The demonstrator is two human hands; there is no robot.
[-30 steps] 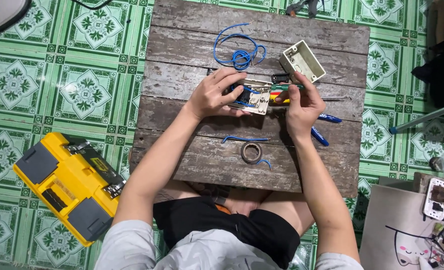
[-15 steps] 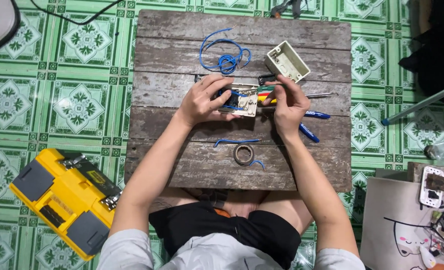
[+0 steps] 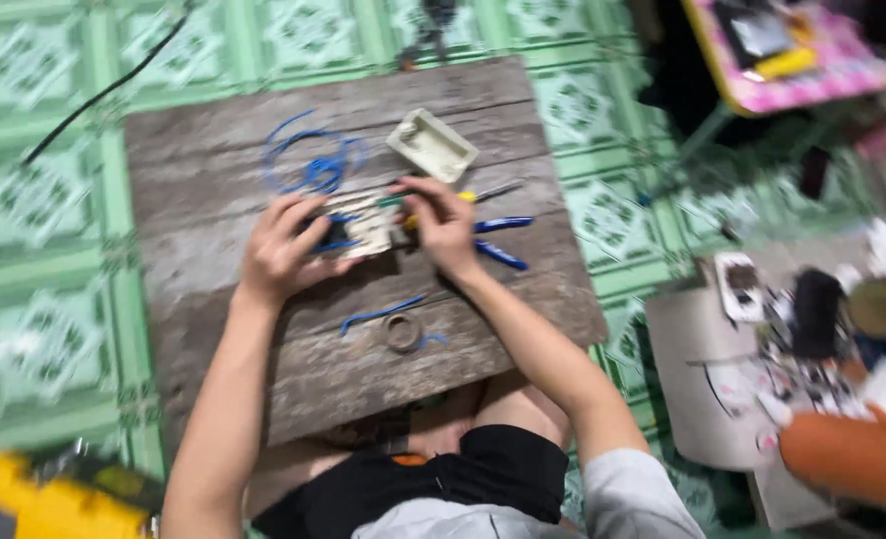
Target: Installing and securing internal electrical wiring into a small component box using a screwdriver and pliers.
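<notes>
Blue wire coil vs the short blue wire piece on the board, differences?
The blue wire coil is looped into a loose tangle at the far side of the wooden board; the short blue wire piece is one gently curved strand nearer the person. The coil looks far longer. Both lie untouched on the board.

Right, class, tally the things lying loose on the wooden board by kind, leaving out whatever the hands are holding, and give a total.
Blue wire coil: 1
Loose blue wire piece: 1
White plastic box: 1
Tape roll: 1
Blue-handled pliers: 1
Total: 5
</notes>
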